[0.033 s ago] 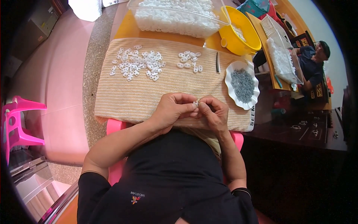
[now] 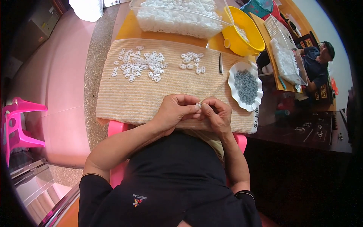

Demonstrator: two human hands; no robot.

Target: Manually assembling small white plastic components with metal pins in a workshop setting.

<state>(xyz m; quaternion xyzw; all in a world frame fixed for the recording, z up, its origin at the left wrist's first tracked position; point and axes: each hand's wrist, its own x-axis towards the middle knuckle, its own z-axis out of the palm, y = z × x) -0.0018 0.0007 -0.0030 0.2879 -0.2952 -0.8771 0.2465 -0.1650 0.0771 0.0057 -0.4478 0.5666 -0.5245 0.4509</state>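
Observation:
My left hand (image 2: 174,112) and my right hand (image 2: 217,114) meet over the near edge of a striped beige cloth (image 2: 128,100). The fingertips of both pinch one small white plastic piece (image 2: 198,104). Farther out on the cloth lies a wide scatter of the same white pieces (image 2: 138,64), with a smaller group (image 2: 192,62) to its right. A white scalloped plate (image 2: 233,77) with small grey metal parts sits at the cloth's right end. A thin dark tool (image 2: 221,63) lies beside the plate.
A clear tub (image 2: 177,17) full of white pieces and a yellow bowl (image 2: 242,34) stand at the back. Another person (image 2: 317,60) sits at the right by a second clear tub (image 2: 285,55). A pink plastic chair (image 2: 19,125) stands at the left.

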